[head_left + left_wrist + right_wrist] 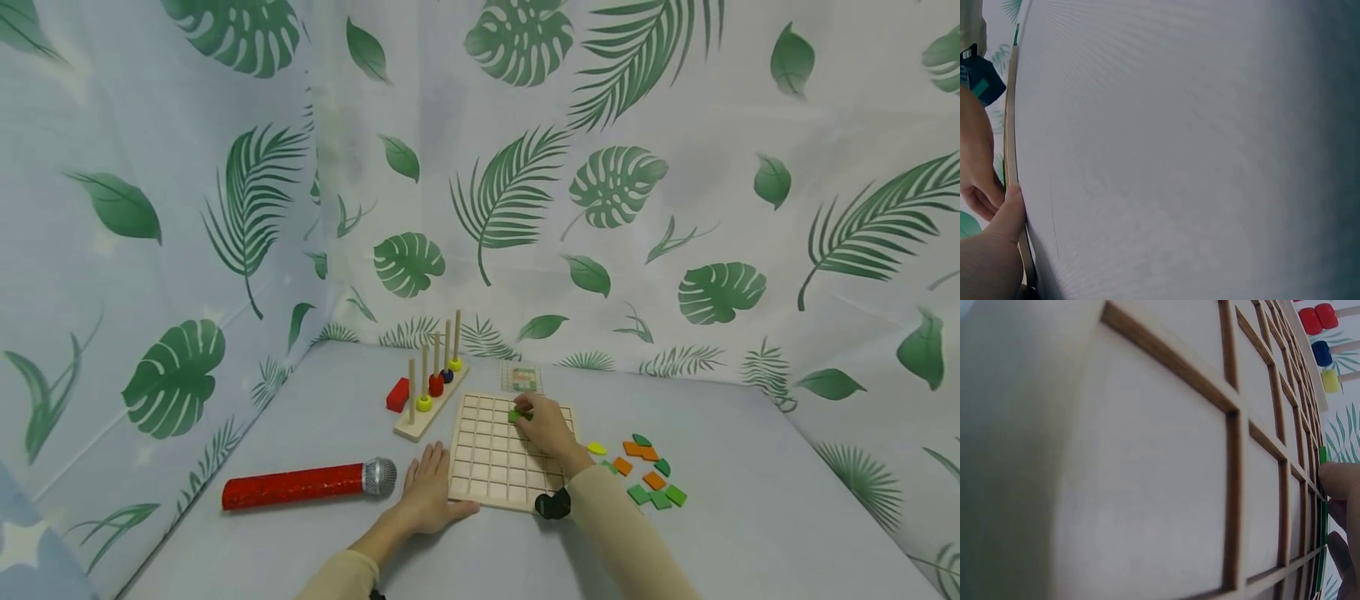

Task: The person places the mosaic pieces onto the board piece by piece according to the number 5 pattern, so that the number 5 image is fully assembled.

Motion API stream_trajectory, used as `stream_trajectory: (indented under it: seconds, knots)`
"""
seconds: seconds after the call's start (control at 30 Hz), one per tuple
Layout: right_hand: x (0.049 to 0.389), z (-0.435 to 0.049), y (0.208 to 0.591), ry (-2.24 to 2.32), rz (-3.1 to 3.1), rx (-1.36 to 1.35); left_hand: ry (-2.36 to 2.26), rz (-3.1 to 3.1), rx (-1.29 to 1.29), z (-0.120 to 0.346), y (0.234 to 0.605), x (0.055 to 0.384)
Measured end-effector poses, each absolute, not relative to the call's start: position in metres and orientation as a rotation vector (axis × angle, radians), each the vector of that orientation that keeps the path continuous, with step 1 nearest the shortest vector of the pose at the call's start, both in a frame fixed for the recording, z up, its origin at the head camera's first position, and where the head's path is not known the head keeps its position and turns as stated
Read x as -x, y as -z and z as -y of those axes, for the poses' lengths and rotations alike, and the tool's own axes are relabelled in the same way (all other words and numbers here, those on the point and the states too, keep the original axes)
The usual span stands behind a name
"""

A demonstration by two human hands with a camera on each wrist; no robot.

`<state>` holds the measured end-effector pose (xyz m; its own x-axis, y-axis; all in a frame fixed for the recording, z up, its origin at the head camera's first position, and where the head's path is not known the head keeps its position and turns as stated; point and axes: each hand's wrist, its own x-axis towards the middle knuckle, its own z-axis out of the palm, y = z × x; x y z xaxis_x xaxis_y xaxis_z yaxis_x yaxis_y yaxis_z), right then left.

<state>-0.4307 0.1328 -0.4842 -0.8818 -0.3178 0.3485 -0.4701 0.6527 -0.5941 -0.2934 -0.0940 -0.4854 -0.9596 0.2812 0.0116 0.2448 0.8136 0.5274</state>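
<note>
White fabric walls printed with green leaves point(712, 142) rise behind, a pale cloth-covered surface point(750, 533) spreads below, and centre stage is the square wooden grid board point(480, 454)! Right hand point(546, 427) over its far rows, fingers bent, and the grip looks to be pinching a small flat green tile point(514, 416) at the board's far end, though the fingers hide part of it. Left hand point(429, 492) spread flat beside the left edge, thumb against the near-left corner.

Here's the danger: the raised wooden strips could catch that tile and tip it if it sits askew across one. A hard push from the right could skid the board too, since the left thumb steadies just one corner. And that black strap-on wrist device point(553, 503) hangs low over the near-right corner; a dropped forearm might knock the frame.

Round the ground now! A red cylindrical microphone with a silver mesh head point(307, 486) lies to the left; a wooden peg stand with coloured beads point(408, 429) is close by the board's far-left side. Beyond the far edge, a small printed card point(520, 377); left of the stand, a red block point(397, 395). Smallest of all, loose orange, green and yellow pieces point(654, 481) scattered right, beyond the reaching forearm.
</note>
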Motion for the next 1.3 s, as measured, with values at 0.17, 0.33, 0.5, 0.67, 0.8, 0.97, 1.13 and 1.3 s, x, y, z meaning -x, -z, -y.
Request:
stream_trajectory:
  seconds: [0.17, 0.33, 0.5, 0.67, 0.8, 0.97, 1.13, 1.3]
  knots:
    - [0.431, -0.135, 0.486, -1.011, 2.66, -0.62, -0.843, -2.928, -0.418, 0.093, 0.486, 0.293]
    - [0.431, -0.135, 0.485, -1.01, 2.652, -0.613, -0.838, -2.94, -0.419, 0.093, 0.487, 0.293]
    - [0.427, -0.139, 0.481, -1.017, 2.668, -0.608, -0.814, -2.961, -0.413, 0.091, 0.488, 0.292]
    - [0.423, -0.151, 0.478, -0.969, 2.678, -0.574, -0.825, -2.96, -0.408, 0.091, 0.489, 0.291]
    - [0.42, -0.167, 0.477, -0.942, 2.663, -0.518, -0.844, -2.952, -0.409, 0.09, 0.489, 0.291]
    - [0.417, -0.186, 0.479, -0.962, 2.677, -0.431, -0.847, -2.945, -0.402, 0.09, 0.486, 0.289]
    - [0.412, -0.205, 0.484, -0.94, 2.682, -0.384, -0.845, -2.947, -0.398, 0.089, 0.486, 0.288]
    - [0.409, -0.227, 0.488, -0.897, 2.644, -0.341, -0.848, -2.949, -0.409, 0.089, 0.487, 0.289]
